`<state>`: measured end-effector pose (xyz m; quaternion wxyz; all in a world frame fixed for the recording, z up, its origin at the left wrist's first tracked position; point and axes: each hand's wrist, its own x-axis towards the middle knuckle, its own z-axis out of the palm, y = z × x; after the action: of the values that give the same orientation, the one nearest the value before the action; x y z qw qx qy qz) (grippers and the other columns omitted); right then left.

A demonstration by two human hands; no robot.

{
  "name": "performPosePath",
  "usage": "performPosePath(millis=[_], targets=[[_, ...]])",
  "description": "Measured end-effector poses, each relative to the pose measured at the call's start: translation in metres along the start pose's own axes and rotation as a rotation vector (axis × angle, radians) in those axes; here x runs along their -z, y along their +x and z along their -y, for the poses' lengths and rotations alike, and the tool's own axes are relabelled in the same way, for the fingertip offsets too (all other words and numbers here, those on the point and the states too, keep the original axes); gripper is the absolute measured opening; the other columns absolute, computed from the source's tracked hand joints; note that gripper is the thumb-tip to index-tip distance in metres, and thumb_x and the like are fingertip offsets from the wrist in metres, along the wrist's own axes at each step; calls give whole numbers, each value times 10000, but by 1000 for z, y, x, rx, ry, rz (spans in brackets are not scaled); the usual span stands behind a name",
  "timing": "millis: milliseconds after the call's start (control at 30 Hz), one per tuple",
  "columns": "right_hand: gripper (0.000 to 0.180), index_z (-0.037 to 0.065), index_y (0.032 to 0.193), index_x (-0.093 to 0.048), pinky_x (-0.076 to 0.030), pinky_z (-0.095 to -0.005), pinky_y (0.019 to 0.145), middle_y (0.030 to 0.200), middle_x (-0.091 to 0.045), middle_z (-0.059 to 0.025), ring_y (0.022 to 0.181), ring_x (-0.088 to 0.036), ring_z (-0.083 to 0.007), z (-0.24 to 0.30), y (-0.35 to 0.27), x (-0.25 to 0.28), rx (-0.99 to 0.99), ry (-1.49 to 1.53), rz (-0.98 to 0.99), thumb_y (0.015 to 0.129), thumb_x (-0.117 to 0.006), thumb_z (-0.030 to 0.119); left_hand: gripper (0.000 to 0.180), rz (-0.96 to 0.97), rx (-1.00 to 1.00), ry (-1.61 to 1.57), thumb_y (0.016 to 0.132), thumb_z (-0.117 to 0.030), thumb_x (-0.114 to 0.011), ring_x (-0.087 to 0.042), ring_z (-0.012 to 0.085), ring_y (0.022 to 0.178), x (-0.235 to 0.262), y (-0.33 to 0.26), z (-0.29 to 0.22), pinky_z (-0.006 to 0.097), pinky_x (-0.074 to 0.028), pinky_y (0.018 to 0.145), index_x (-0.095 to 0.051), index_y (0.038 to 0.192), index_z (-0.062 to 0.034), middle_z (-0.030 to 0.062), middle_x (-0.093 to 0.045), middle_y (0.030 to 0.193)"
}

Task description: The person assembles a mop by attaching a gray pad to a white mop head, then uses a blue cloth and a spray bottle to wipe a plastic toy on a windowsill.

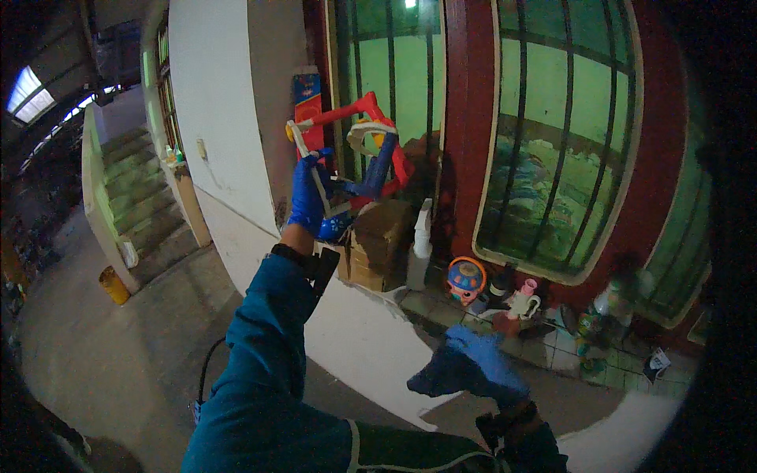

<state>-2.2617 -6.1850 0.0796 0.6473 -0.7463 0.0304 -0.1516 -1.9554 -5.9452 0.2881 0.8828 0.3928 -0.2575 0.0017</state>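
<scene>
Raised in front of the window, my left hand (308, 197) in a dark blue glove is closed round the white bar of a plastic frame (344, 111). The frame has red, white and dark blue parts with bits of yellow; its exact kind is unclear. My right hand (493, 364), in a lighter blue glove, is lower and to the right, over the ledge's edge. It grips a bunched dark cloth (436, 372), and its fingers are partly blurred. Just below the frame stands a brown cardboard box (378, 246) on the tiled ledge (552, 356).
Beside the box is a white bottle (420, 246). Farther right along the ledge are a round toy with an orange handle (465, 279), a pink and white item (527, 298) and several bottles. Barred windows (564, 150) rise behind. Concrete stairs (146, 185) and a yellow bin (114, 285) are left.
</scene>
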Motion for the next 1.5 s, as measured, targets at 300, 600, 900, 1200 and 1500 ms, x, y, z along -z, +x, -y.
performPosePath(millis=[300, 600, 900, 1200, 1500], targets=[[228, 113, 824, -502, -409, -312, 594, 699, -501, -23, 631, -502, -152, 151, 45, -40, 156, -160, -59, 935, -441, 302, 232, -9, 85, -43, 851, -348, -548, -400, 90, 502, 10, 7, 6, 239, -297, 460, -616, 956, -152, -58, -412, 582], [192, 98, 803, -624, -427, -365, 608, 705, -590, -80, 651, -570, -252, 195, 196, -81, 387, -342, -101, 859, -484, 218, 280, 131, 29, -18, 877, -310, -529, -426, 89, 536, 10, 5, 9, 231, -354, 486, -605, 1033, -89, -43, -444, 650], [162, 84, 827, -594, -438, -316, 673, 673, -528, -53, 675, -538, -200, 201, 219, -115, 158, 33, 26, 888, -481, 183, 299, 160, 57, 31, 877, -329, -550, -499, 103, 540, 10, -4, -4, 254, -379, 446, -578, 1046, -85, -13, -475, 692], [246, 79, 898, -549, -442, -256, 595, 744, -537, -2, 652, -517, -109, 190, 212, -71, 439, -48, 164, 954, -448, 296, 296, 41, 99, 114, 845, -376, -557, -418, 99, 523, 31, 11, -17, 233, -345, 506, -644, 935, -108, -37, -416, 609], [378, 93, 908, -551, -431, -253, 613, 788, -558, -5, 701, -510, -98, 220, 114, -52, 398, -170, -118, 976, -384, 425, 325, 77, 236, -94, 835, -454, -529, -388, 83, 514, 41, 26, 9, 254, -297, 480, -628, 877, -147, -48, -398, 584]])
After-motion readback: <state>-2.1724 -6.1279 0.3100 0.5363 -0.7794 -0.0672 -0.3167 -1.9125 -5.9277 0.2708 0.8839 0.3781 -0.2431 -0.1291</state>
